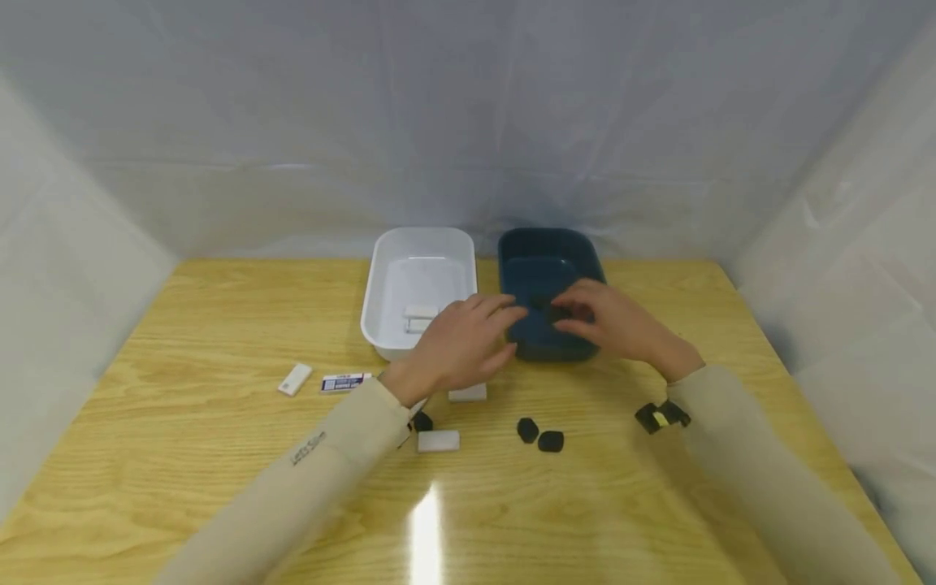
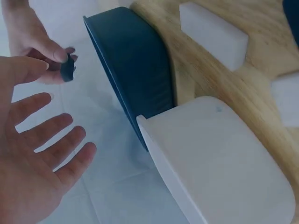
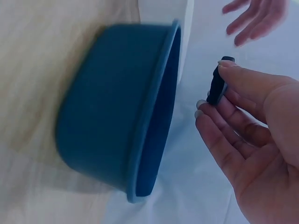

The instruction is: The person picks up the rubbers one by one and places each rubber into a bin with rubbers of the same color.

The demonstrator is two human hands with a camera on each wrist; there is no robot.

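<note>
Right hand (image 1: 621, 325) pinches a small black piece (image 3: 216, 86) between thumb and fingertips over the dark blue bin (image 1: 544, 284); left hand (image 1: 457, 345) hovers beside it, fingers spread and holding nothing. That piece looks light and stiff (probably smooth-sided), so a pinch across its flat faces seems best.

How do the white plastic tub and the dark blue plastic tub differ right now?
The white plastic tub sits on the left; the dark blue plastic tub stands right of it. The white tub holds two white blocks; the blue tub's contents are hidden by the hands. The right hand pinches a small black piece over the blue tub; nothing is held over the white one. Both are rounded rectangular tubs, similar in size.
</note>
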